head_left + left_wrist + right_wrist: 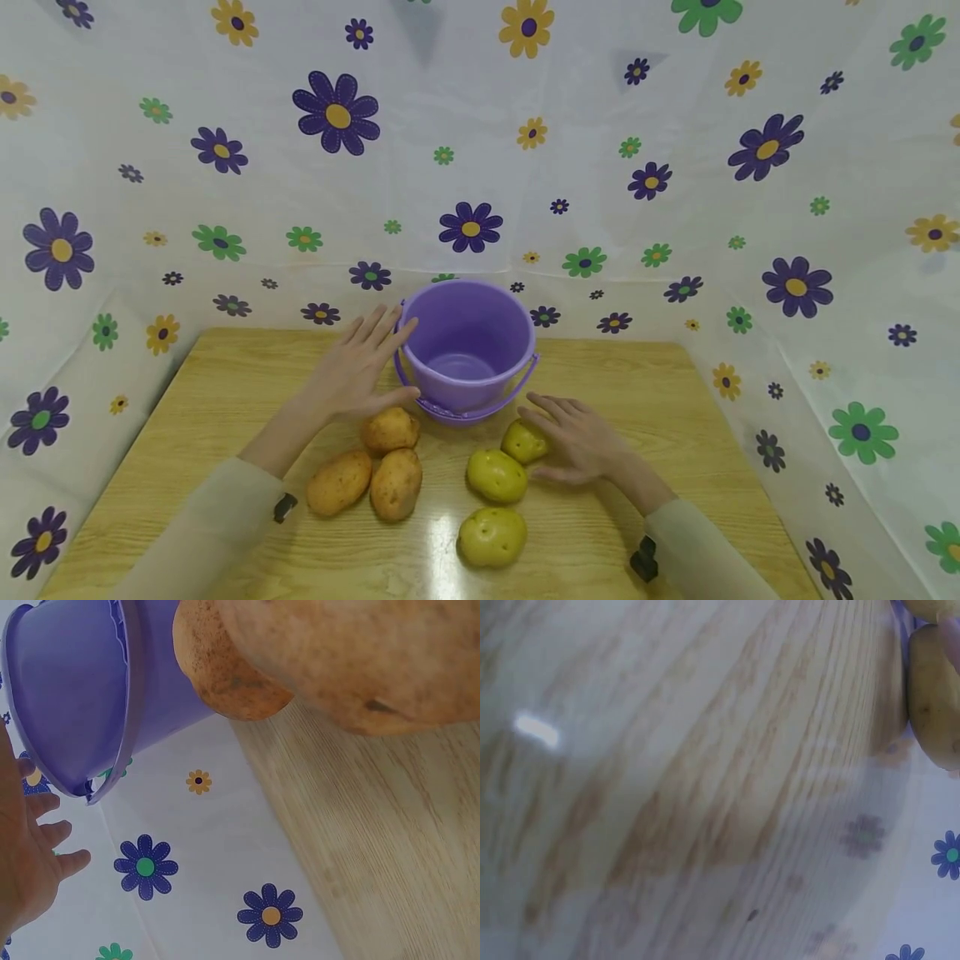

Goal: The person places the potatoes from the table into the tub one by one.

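A purple bucket (468, 333) stands upright at the back of the table, its handle hanging down at the front. My left hand (360, 367), fingers straight and spread, is beside the bucket's left rim; whether it touches cannot be told. The same hand (30, 855) shows at the left edge of the left wrist view. Below it lie three brown potatoes (396, 485). To the right are three yellow-green potatoes (497, 476). My right hand (577, 437), fingers extended and loose, is over the right side of the rearmost one; contact is unclear. One potato (934, 697) shows in the right wrist view.
The wooden table (637, 375) has a glossy top with a bright reflection near the front. A white curtain (420, 183) with purple, yellow and green flowers encloses the back and both sides. Dark wrist pieces (643, 559) sit at the sleeves.
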The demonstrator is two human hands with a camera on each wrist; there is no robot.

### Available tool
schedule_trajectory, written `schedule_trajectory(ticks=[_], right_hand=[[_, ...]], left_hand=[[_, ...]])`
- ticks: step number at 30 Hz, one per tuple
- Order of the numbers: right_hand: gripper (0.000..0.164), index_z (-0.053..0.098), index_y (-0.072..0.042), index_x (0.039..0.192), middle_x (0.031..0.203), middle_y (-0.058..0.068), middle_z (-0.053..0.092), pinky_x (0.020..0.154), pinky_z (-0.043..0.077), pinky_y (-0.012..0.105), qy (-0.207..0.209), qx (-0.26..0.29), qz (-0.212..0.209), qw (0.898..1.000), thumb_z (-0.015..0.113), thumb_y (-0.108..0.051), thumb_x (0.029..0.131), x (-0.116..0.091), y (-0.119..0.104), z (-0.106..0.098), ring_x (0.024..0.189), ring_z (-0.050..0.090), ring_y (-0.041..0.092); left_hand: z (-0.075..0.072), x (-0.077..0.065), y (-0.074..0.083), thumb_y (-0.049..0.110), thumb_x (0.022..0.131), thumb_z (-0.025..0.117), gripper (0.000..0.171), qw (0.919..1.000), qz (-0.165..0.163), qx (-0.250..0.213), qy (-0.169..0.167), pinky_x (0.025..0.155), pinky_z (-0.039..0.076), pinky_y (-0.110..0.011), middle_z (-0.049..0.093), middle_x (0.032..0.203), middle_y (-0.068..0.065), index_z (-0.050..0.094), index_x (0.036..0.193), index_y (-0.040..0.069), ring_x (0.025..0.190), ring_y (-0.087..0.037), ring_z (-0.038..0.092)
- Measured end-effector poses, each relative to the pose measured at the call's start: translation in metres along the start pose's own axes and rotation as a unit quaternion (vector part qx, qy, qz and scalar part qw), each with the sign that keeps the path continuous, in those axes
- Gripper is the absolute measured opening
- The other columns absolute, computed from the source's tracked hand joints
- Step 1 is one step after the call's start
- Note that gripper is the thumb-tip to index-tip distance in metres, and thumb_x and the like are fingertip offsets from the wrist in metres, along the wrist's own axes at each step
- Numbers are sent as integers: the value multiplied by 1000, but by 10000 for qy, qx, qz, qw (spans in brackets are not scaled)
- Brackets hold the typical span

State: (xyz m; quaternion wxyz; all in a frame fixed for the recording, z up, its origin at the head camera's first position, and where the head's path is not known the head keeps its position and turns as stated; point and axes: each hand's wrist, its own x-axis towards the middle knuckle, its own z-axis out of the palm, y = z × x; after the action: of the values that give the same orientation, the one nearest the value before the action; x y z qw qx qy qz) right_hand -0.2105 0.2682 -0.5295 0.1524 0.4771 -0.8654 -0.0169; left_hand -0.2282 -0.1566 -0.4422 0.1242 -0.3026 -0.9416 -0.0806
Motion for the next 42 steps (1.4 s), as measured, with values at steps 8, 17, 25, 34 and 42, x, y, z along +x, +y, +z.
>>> schedule_trajectory(ticks=[8,17,25,34,42], right_hand=[[94,46,-12,158,154,17,58,107,57,47,-118,-202,-151,9996,67,-72,89,5,1,3,133,64,31],[89,47,-14,156,145,14,65,100,60,44,-85,-204,-211,9995,71,-65,87,7,1,8,123,69,28],[86,49,-16,155,137,10,69,98,61,42,-124,-240,-157,9995,73,-63,87,8,0,14,119,71,26],[84,53,-17,152,125,6,71,95,62,40,62,-279,-225,9993,76,-61,83,10,1,17,111,71,23],[81,57,-17,148,118,4,71,92,62,39,67,-285,-269,9992,76,-60,82,10,2,18,105,70,22]], left_hand=[[0,8,4,78,95,50,102,9997,-47,-135,-184,133,21,-63,13,178,-19,20,170,15,165,-43,13],[8,12,4,72,99,50,94,9995,-185,-173,-198,134,20,-62,9,179,-20,20,170,17,167,-41,9],[10,14,6,72,101,45,90,9996,-214,-88,-143,134,20,-61,12,178,-20,25,169,16,166,-41,12],[8,15,7,69,102,49,88,9995,-253,-95,-139,134,19,-61,13,178,-20,27,168,15,166,-40,15],[10,15,5,70,102,47,88,9997,-229,-30,-87,133,21,-61,14,178,-20,27,168,16,166,-40,16]])
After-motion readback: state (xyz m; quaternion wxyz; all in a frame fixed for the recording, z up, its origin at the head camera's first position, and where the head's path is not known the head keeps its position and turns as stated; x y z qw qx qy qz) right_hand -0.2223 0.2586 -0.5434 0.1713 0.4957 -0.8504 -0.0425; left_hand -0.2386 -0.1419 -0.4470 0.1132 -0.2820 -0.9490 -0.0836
